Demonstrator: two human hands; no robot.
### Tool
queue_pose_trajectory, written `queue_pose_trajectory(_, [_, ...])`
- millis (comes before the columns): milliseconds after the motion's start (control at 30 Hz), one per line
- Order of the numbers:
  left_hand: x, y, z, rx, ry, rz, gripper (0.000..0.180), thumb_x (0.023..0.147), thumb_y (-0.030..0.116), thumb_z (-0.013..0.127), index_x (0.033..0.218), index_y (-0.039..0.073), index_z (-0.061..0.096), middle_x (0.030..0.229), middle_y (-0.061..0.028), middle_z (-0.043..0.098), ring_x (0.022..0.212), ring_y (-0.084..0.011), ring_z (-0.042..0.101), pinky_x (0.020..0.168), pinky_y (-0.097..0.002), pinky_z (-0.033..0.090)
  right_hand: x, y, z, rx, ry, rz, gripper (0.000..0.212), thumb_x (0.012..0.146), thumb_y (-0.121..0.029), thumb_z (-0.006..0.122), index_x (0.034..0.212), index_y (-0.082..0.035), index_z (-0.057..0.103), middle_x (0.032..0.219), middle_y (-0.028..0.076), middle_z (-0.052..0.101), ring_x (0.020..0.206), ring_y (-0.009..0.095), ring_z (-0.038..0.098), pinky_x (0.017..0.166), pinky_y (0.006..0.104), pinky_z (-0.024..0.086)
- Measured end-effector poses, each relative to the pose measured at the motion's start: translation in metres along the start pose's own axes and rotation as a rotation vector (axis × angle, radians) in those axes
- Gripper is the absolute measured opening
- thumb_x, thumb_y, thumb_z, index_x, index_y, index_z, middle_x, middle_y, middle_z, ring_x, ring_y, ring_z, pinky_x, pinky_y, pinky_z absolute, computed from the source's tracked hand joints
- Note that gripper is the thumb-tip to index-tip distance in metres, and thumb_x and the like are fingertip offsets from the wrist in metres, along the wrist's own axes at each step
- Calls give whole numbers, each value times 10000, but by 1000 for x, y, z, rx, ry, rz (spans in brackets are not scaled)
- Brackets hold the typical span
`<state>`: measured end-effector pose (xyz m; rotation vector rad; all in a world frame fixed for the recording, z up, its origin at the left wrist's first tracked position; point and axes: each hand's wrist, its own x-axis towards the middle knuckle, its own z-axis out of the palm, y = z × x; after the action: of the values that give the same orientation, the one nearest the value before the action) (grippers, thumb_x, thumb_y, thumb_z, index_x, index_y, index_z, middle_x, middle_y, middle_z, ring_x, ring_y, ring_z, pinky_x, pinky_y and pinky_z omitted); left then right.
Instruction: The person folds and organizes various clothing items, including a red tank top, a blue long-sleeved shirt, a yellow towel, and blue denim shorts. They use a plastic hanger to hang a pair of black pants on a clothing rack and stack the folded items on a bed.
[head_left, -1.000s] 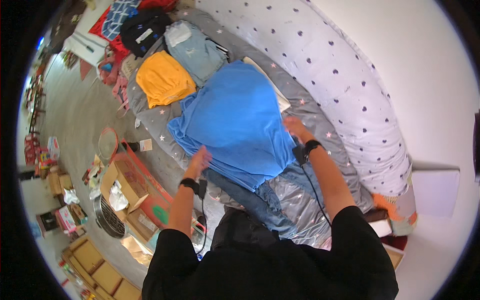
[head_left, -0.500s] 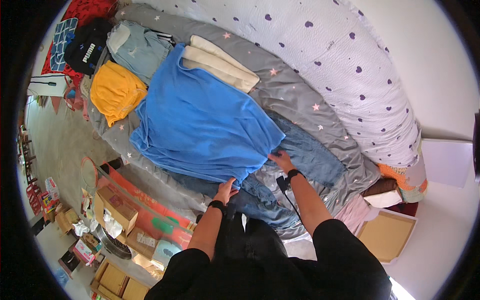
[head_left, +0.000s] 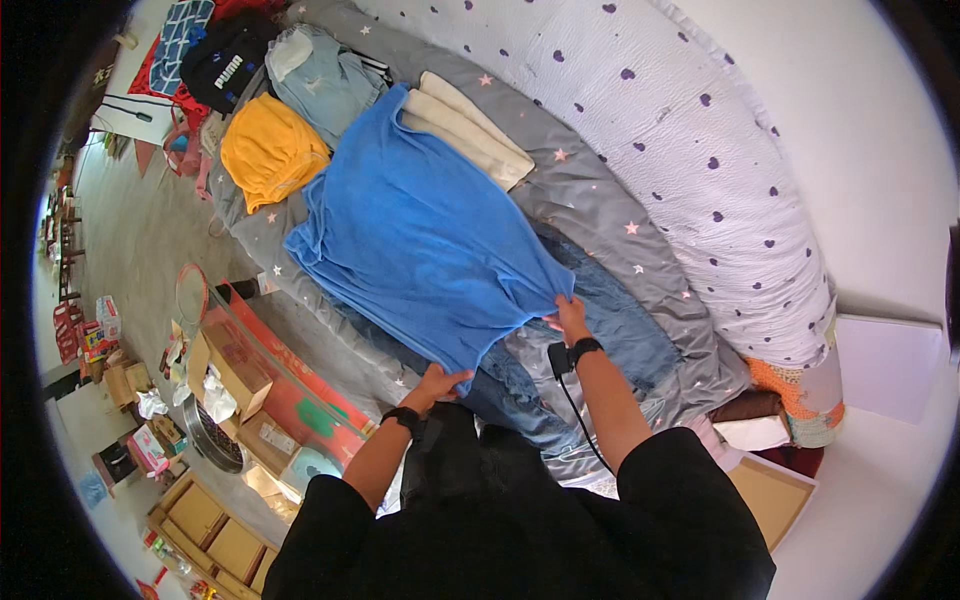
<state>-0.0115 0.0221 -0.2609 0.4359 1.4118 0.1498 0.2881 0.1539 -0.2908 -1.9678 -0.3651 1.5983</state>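
Note:
A large blue cloth (head_left: 420, 220), soft like a towel or blanket, lies spread over the bed, its near edge pulled toward me. My left hand (head_left: 441, 383) is closed on its near left corner. At the near right corner, my right hand (head_left: 568, 316) pinches the same cloth. Between the two hands the edge sags in a curve. Blue jeans (head_left: 620, 300) lie partly beneath the cloth, their legs showing on both sides. Touching its far end are a folded cream cloth (head_left: 465, 135) and a yellow garment (head_left: 270, 152).
A grey star-patterned quilt (head_left: 590, 190) covers the bed. Beyond it lies a rolled white quilt with hearts (head_left: 690, 150). A light denim garment (head_left: 325, 85) and a black bag (head_left: 228, 62) sit at the far left. Cardboard boxes (head_left: 235, 385) stand on the floor at left.
My hands have moved apart, the left one leftward, stretching the blue cloth's near edge wider. The right hand has shifted slightly right. The whole view has tilted a little.

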Motion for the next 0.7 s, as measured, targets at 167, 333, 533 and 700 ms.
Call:
queue_pose_trajectory(167, [-74,20,22,131,-338,2,773,651,453,773,1214,53,426,1069,-68,552,946,-204,559,731,-339,504,-39,18,-93,90,146,-86,287,774,-233,533,946,-5,503,764,114,580,463,244,598,361,280,445])
queue_pose_trajectory(333, [-139,62,72,618,-593,164,681,602,477,787,1055,16,572,925,-57,604,820,-168,572,666,-282,489,-68,43,-226,41,465,-44,255,793,-229,492,921,-10,507,715,122,581,463,234,605,331,271,409])
queue_pose_trajectory(533, [-94,24,56,403,-470,534,387,764,252,720,1035,10,584,952,-34,613,820,-146,577,756,-283,469,-92,10,-243,-15,275,-405,153,785,-190,523,759,-41,500,674,54,518,498,145,527,444,263,463])
queue_pose_trajectory(700, [-109,61,-49,-669,-63,729,292,808,268,639,979,40,576,952,-72,591,812,-224,575,738,-353,484,-63,-111,-133,-21,-8,-662,91,790,-145,547,789,-61,510,689,26,514,537,111,504,468,248,462])
